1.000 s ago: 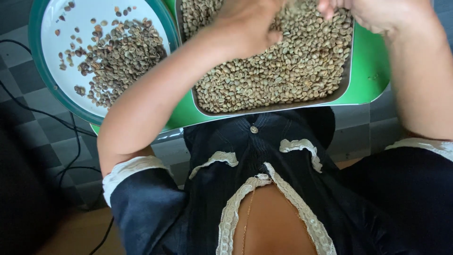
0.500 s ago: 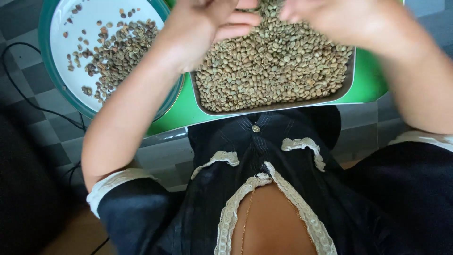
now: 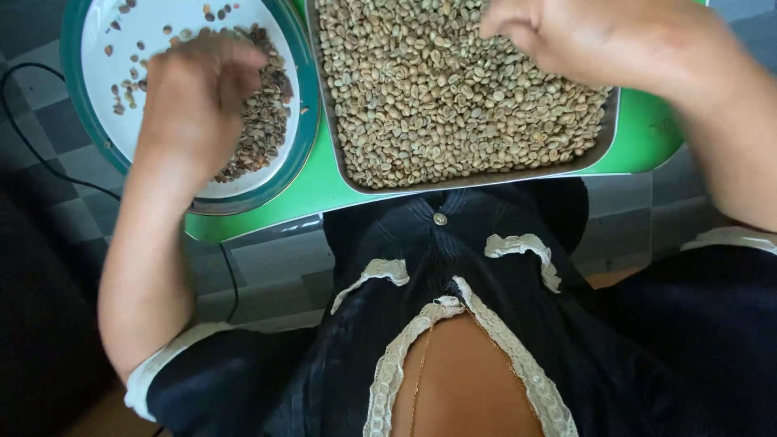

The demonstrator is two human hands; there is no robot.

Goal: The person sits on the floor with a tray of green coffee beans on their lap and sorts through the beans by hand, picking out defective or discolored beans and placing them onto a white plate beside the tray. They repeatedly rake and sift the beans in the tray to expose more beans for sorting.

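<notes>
A metal tray [image 3: 603, 150] full of pale green coffee beans [image 3: 437, 89] rests on a green surface [image 3: 324, 190]. To its left stands a teal-rimmed white bowl [image 3: 295, 158] with a pile of darker beans [image 3: 263, 133]. My left hand [image 3: 194, 93] hovers over that bowl with its fingers bunched together, pointing down at the dark beans; whether it holds any is hidden. My right hand [image 3: 583, 36] lies over the tray's far right part, fingers curled onto the pale beans.
The green surface ends near my lap, with grey checked floor tiles [image 3: 267, 267] beyond it. A black cable [image 3: 231, 279] runs across the floor at left. My dark lace-trimmed top [image 3: 453, 267] fills the lower part of the view.
My left hand has moved left from the tray of pale beans to over the bowl of darker beans. My right hand stays over the tray.
</notes>
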